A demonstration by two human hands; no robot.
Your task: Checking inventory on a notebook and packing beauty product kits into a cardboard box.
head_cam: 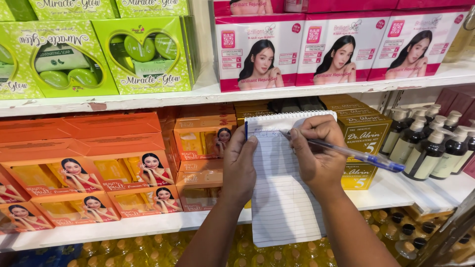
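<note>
My left hand [240, 168] grips the left edge of a white, lined, spiral-topped notepad [282, 198], held upright in front of the shelves. My right hand [316, 153] holds a clear pen with a blue cap [346, 151], its tip touching the top lines of the notepad, where a little handwriting shows. The pen's barrel slants down to the right.
A white shelf [208, 91] bears green boxed sets [143, 54] and pink-and-white boxes [341, 47]. Below stand orange boxes [114, 163], gold boxes [363, 136] and dark pump bottles [430, 148]. Yellow bottles [148, 249] fill the lowest level.
</note>
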